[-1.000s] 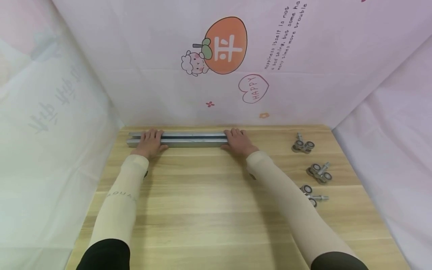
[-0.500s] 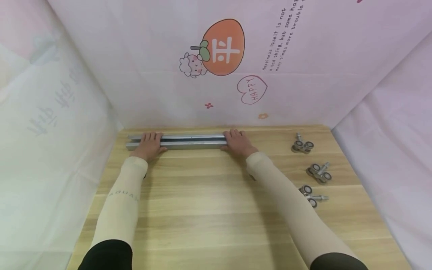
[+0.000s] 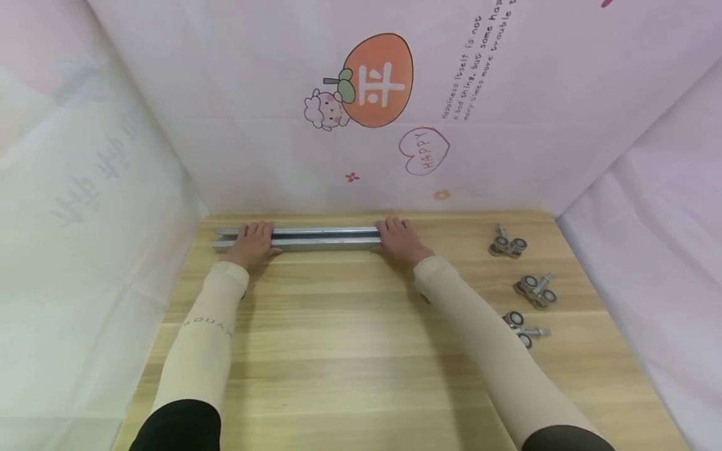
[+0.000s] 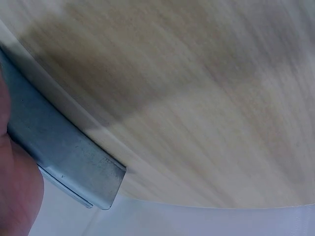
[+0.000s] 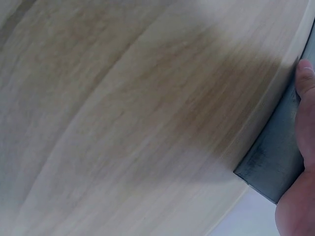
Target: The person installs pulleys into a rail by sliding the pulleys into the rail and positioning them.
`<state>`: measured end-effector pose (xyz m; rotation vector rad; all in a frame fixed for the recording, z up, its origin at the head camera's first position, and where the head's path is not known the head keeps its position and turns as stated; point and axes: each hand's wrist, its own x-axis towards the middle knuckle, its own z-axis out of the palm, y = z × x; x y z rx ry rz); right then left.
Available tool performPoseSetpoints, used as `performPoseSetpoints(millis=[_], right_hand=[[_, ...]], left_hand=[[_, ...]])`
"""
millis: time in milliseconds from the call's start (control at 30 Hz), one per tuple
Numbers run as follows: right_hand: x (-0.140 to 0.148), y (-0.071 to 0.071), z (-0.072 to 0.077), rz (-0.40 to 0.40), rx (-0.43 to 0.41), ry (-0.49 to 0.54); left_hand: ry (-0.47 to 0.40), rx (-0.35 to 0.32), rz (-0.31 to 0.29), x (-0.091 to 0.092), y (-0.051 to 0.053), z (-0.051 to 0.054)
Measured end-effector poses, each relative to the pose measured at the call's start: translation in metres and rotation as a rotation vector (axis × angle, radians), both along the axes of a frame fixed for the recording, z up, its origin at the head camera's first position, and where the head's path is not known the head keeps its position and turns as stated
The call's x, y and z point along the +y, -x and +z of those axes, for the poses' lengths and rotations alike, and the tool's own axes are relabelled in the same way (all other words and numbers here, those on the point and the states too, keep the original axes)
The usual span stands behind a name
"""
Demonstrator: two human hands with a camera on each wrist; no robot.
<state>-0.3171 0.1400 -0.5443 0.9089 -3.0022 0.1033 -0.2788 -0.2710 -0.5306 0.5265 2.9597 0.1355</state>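
Slotted steel channel [image 3: 324, 246]: along far edge of wooden tabletop [image 3: 338, 376] | my left hand [image 3: 252, 243], right hand [image 3: 402, 241]: both grasping it near its ends | risk: uneven pull could skew it; swinging towards tabletop's right side could knock roller trolleys [image 3: 501, 242]

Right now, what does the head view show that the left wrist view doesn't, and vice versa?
Only the head view: the right hand, three bolt-stemmed roller trolleys, and the HAPPY heart print. Only the left wrist view: dark marks near the left end of the metal channel rail. Both: that rail, the left hand gripping it, and the wooden tabletop.
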Motion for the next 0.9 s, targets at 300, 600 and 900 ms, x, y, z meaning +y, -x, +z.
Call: performPoseSetpoints(millis=[300,600,900], right_hand=[[0.008,-0.011,-0.001,0.042,0.008,0.019],[0.019,-0.032,0.0,0.128,0.068,0.032],[0.037,-0.057,-0.001,0.151,0.094,0.033]], left_hand=[[0.045,0.023,-0.051,0.004,-0.008,0.001],[0.007,0.014,-0.081,0.008,-0.027,-0.001],[-0.046,0.056,-0.152,0.015,-0.048,-0.002]])
